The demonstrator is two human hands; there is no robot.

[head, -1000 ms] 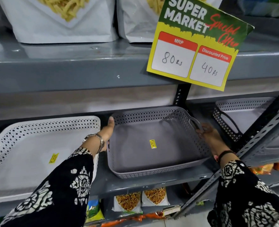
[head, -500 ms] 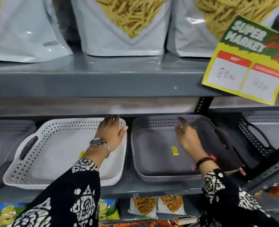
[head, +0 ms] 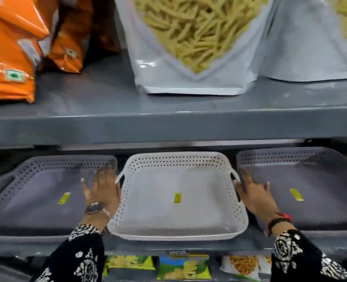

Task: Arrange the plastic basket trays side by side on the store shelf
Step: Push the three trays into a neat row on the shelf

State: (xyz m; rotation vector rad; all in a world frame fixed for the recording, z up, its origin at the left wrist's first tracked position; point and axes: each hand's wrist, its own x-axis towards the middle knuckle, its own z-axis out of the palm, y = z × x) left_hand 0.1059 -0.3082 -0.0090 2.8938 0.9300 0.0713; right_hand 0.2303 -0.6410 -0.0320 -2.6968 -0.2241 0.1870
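Three perforated plastic basket trays stand side by side on the grey middle shelf (head: 168,248). A white tray (head: 176,220) is in the centre, a grey tray (head: 36,212) on its left and another grey tray (head: 319,208) on its right. Each has a small yellow sticker on its floor. My left hand (head: 102,190), with a wristwatch, hovers with fingers spread beside the white tray's left handle. Fingers apart, my right hand (head: 254,194) is at the white tray's right handle. Neither hand grips anything.
On the upper shelf (head: 168,123) stand orange snack bags (head: 10,58) at left and big white pouches of yellow sticks (head: 193,47). Small snack packets (head: 182,267) fill the shelf below. The upper shelf overhangs the trays closely.
The view has swung left, centring the white tray. My left hand moved from its right rim to its left handle. My right hand left the grey tray for the white tray's right handle.
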